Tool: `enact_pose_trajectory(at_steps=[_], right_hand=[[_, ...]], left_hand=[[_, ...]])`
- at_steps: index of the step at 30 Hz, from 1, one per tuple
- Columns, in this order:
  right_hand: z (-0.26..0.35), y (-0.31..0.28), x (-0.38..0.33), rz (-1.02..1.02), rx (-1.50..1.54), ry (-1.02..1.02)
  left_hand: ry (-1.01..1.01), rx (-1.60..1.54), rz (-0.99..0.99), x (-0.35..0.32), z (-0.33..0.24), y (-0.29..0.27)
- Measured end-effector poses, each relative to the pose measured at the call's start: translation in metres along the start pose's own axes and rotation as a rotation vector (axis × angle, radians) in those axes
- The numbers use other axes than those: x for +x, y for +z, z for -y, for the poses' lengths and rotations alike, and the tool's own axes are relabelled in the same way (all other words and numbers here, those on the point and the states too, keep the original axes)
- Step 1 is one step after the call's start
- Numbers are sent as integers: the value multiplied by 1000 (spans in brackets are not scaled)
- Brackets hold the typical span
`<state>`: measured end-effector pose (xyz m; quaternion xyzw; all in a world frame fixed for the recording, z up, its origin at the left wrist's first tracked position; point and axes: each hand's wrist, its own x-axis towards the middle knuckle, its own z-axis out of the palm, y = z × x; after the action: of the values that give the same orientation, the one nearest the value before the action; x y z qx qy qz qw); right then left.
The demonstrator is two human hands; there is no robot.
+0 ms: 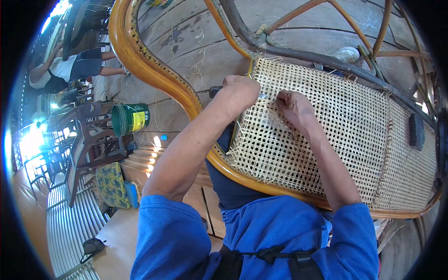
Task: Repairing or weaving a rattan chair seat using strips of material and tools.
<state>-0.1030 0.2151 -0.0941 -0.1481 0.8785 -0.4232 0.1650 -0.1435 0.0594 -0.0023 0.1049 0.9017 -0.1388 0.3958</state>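
Observation:
A pale woven cane panel [322,135] is stretched inside a curved, varnished wooden chair frame [161,81] that lies across my lap. My left hand [240,93] is closed round a tool at the panel's left part. The tool's dark end [214,91] sticks out left of the fist and a small metal tip [262,96] shows on the right; its exact kind is hidden. Just right of that tip, my right hand [295,109] rests on the weave with curled, pinched fingers. Whatever they grip cannot be made out.
A dark block [416,132] sits on the panel's right end. Left of me are a green bucket [130,119], a yellow-patterned sponge-like block [112,185], wooden chair frames [81,149] and a person [74,67] farther off. Cane scraps litter the plank floor [182,46].

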Motion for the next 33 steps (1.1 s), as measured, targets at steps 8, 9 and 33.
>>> enact_pose_trajectory(at_steps=[8,9,33], right_hand=[[-12,5,4,42,-21,88],[-11,4,4,82,-9,122],[-23,43,19,-32,656,199]], left_hand=[[17,112,66,7,-36,-18],[9,118,73,7,-38,-21],[22,-96,42,14,-33,3]])
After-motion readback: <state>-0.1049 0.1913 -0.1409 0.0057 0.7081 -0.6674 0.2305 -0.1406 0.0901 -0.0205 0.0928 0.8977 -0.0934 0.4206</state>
